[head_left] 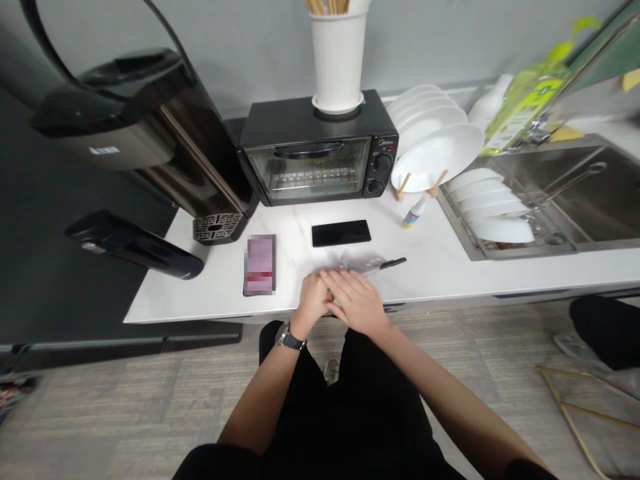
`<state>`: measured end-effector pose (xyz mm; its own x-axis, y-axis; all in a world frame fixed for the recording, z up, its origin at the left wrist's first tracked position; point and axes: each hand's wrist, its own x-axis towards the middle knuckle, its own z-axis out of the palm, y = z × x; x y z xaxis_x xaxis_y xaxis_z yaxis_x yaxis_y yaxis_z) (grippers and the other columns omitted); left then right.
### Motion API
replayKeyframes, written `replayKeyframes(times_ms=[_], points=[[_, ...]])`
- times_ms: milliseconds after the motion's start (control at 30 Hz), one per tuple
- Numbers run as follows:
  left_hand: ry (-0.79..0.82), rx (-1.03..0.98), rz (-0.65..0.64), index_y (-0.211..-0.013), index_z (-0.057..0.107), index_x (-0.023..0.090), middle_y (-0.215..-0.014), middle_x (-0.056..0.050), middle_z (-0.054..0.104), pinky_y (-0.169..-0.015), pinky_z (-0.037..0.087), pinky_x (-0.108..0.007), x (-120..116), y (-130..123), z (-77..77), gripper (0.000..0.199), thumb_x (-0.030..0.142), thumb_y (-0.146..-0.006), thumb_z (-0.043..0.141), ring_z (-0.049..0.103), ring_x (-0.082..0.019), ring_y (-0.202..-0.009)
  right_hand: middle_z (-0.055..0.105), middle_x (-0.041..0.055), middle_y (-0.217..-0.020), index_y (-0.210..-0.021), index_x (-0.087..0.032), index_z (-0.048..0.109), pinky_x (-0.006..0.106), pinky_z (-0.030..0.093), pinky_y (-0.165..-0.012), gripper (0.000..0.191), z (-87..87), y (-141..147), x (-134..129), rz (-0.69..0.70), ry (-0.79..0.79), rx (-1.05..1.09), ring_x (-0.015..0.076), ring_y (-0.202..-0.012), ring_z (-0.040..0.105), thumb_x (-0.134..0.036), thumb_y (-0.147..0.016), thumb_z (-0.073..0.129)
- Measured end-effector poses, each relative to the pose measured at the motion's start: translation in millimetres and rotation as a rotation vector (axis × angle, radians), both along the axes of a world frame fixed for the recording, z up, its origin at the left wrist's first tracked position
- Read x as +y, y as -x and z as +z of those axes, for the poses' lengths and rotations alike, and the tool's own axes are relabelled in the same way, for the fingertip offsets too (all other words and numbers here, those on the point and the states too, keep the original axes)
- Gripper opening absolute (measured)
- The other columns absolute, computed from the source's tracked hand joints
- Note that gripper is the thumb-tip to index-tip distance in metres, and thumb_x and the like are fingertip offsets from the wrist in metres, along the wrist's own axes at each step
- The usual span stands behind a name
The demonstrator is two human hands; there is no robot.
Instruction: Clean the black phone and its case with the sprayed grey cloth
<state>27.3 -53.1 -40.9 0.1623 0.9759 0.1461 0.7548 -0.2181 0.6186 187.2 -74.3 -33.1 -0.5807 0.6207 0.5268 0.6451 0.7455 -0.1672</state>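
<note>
Both of my hands meet at the counter's front edge. My right hand (360, 301) lies across my left hand (313, 297), its fingers stretched out flat. The fingers of the left hand are mostly covered, and a watch (291, 337) is on that wrist. Just beyond the hands is what looks like a knife with a black handle (393, 263); its shiny grey part is blurred and partly hidden. Farther back lies a black phone (341, 233), screen dark. To the left is another phone (260, 265) with a blurred pinkish screen.
A toaster oven (315, 170) bears a white cup (337, 57) of sticks. At left stand a dark dispenser (200, 160) and a dark bottle (135, 245). Rightward are racked plates (437, 157), a small bottle (414, 212), stacked bowls (493, 207) and a sink (595, 190). Another person's leg (605, 333) shows at right.
</note>
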Motion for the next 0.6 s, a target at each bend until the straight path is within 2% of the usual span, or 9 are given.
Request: replayKeyframes(times_ms=[67, 133, 167, 267, 333, 400, 467, 533, 600], points=[[0.005, -0.025, -0.071, -0.096, 0.082, 0.025, -0.097, -0.005, 0.084, -0.081, 0.056, -0.029, -2.1, 0.3, 3.5, 0.016, 0.021, -0.098, 0.067, 0.079, -0.023, -0.090, 0.069, 0.0167, -0.139, -0.157, -0.012, 0.047, 0.044, 0.039, -0.114, 0.055, 2.2, -38.1, 10.2, -0.102, -0.027, -0.003, 0.0296, -0.128, 0.062, -0.040, -0.110, 0.043], [0.000, -0.076, -0.122, -0.113, 0.082, 0.032, -0.116, -0.001, 0.083, -0.089, 0.058, -0.030, -3.0, 1.0, 6.6, 0.021, 0.025, -0.101, 0.066, 0.079, -0.023, -0.105, 0.071, 0.0174, -0.134, -0.154, -0.011, 0.051, 0.047, 0.041, -0.112, 0.052, 6.5, -68.1, 16.3, -0.200, -0.030, 0.020, 0.0308, -0.125, 0.063, -0.037, -0.110, 0.042], [-0.001, -0.101, -0.137, -0.119, 0.080, 0.034, -0.121, 0.000, 0.081, -0.091, 0.058, -0.030, -3.0, 1.3, 7.6, 0.024, 0.026, -0.102, 0.065, 0.078, -0.022, -0.109, 0.071, 0.0172, -0.134, -0.153, -0.011, 0.051, 0.048, 0.041, -0.113, 0.051, 9.3, -77.3, 17.3, -0.202, -0.027, 0.026, 0.0308, -0.127, 0.062, -0.036, -0.110, 0.041], [-0.005, -0.141, -0.129, -0.120, 0.080, 0.035, -0.120, 0.002, 0.081, -0.091, 0.059, -0.030, -1.5, 1.3, 9.1, 0.026, 0.026, -0.102, 0.064, 0.079, -0.022, -0.109, 0.068, 0.0146, -0.142, -0.155, -0.014, 0.049, 0.047, 0.041, -0.115, 0.052, 19.0, -86.0, 19.3, -0.029, 0.004, 0.006, 0.0285, -0.132, 0.060, -0.037, -0.111, 0.036], [-0.008, -0.141, -0.099, -0.117, 0.081, 0.034, -0.117, 0.001, 0.082, -0.090, 0.059, -0.030, -0.3, 0.0, 9.9, 0.022, 0.029, -0.102, 0.066, 0.079, -0.023, -0.108, 0.069, 0.0136, -0.140, -0.152, -0.016, 0.053, 0.044, 0.047, -0.110, 0.049, 26.2, -84.1, 26.3, -0.055, 0.033, 0.071, 0.0269, -0.126, 0.063, -0.036, -0.111, 0.033], [-0.015, -0.122, -0.073, -0.114, 0.082, 0.033, -0.114, 0.000, 0.083, -0.088, 0.059, -0.030, 0.2, -1.7, 10.0, 0.020, 0.031, -0.101, 0.067, 0.080, -0.024, -0.105, 0.074, 0.0141, -0.127, -0.138, -0.016, 0.065, 0.043, 0.051, -0.101, 0.045, 32.4, -77.3, 36.4, -0.244, 0.062, 0.155, 0.0276, -0.115, 0.066, -0.034, -0.112, 0.034], [-0.023, -0.062, -0.055, -0.110, 0.083, 0.030, -0.109, -0.003, 0.084, -0.083, 0.058, -0.030, 0.3, -2.8, 8.0, 0.019, 0.030, -0.100, 0.067, 0.080, -0.024, -0.099, 0.077, 0.0130, -0.112, -0.115, -0.018, 0.075, 0.045, 0.048, -0.100, 0.040, 35.7, -60.3, 42.2, -0.383, 0.066, 0.159, 0.0289, -0.108, 0.066, -0.031, -0.111, 0.037], [-0.022, 0.021, -0.028, -0.098, 0.084, 0.023, -0.095, -0.007, 0.084, -0.076, 0.056, -0.030, 0.3, -2.5, 3.3, 0.017, 0.023, -0.097, 0.066, 0.079, -0.025, -0.087, 0.078, 0.0105, -0.101, -0.098, -0.019, 0.076, 0.049, 0.041, -0.107, 0.038, 35.4, -30.6, 38.0, -0.357, 0.048, 0.099, 0.0290, -0.106, 0.065, -0.030, -0.110, 0.041], [-0.013, 0.085, 0.010, -0.083, 0.081, 0.018, -0.081, -0.010, 0.081, -0.070, 0.053, -0.031, 0.6, -0.7, -2.6, 0.018, 0.015, -0.092, 0.065, 0.076, -0.026, -0.077, 0.078, 0.0101, -0.103, -0.098, -0.019, 0.074, 0.048, 0.038, -0.107, 0.033, 33.3, 4.3, 26.5, -0.267, 0.047, 0.056, 0.0281, -0.106, 0.064, -0.030, -0.109, 0.045]])
